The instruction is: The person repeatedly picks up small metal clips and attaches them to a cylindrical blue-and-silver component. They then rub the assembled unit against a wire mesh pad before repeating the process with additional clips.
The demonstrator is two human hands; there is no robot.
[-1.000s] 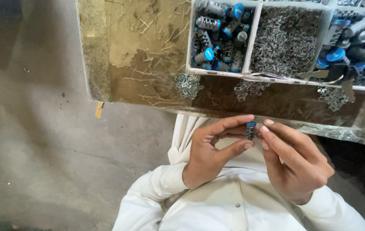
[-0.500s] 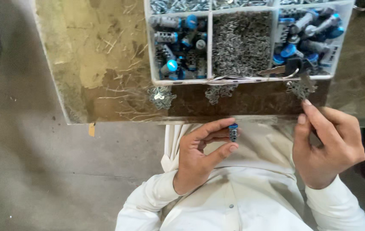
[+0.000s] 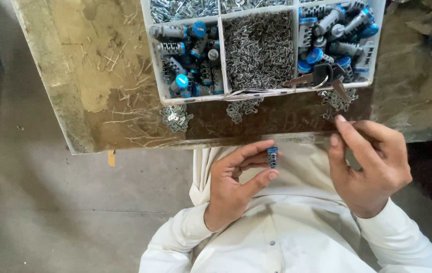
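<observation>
While pinched in left hand (image 3: 236, 189), blue-capped lock cylinder (image 3: 272, 157) below white divided tray (image 3: 220, 55).

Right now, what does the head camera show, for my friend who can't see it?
The left hand pinches a small blue-capped lock cylinder while the right hand reaches toward loose metal clips beside a white parts tray of cylinders, pins and keys on a worn table.

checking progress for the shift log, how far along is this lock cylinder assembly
Looks done: compartments of the white tray hold many blue-capped cylinders. In hand: the left hand pinches one small cylinder; the right hand reaches toward a pile of small metal pieces at the table edge. Left: I cannot tell whether this cylinder's parts are fitted.
</observation>
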